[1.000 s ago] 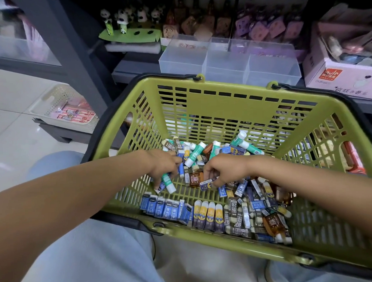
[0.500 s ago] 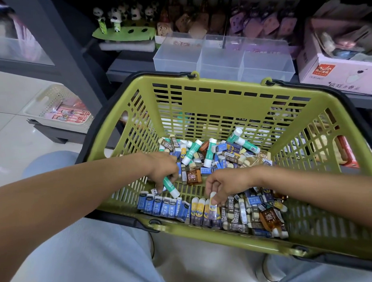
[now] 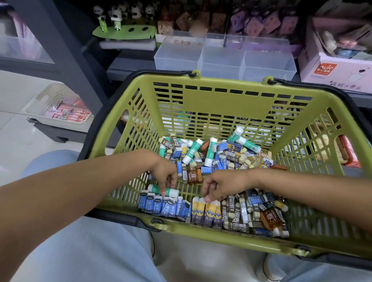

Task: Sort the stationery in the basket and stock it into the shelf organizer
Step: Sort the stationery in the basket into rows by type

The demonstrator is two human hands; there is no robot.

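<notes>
A green plastic basket (image 3: 217,96) rests on my lap, holding a jumble of erasers and glue sticks (image 3: 211,154). Along its near wall stand a row of blue erasers (image 3: 162,205), a row of yellow-and-purple erasers (image 3: 205,212) and dark 2B erasers (image 3: 237,217). My left hand (image 3: 167,173) grips a green-and-white glue stick (image 3: 163,189) just above the blue row. My right hand (image 3: 223,186) has its fingertips on the top of a yellow-and-purple eraser in that row. A clear shelf organizer (image 3: 224,58) with several compartments stands on the shelf behind the basket.
Panda figures on a green stand (image 3: 122,30) and packed toys fill the shelf back. A pink-and-white box (image 3: 339,72) sits at the right. A white crate (image 3: 60,108) with pink packets lies on the floor at the left, beside a dark shelf post (image 3: 70,60).
My right hand moved from the middle pile toward the near wall with an eraser and set it into the yellow-and-purple row. My left hand lowered the glue stick toward the blue row.
</notes>
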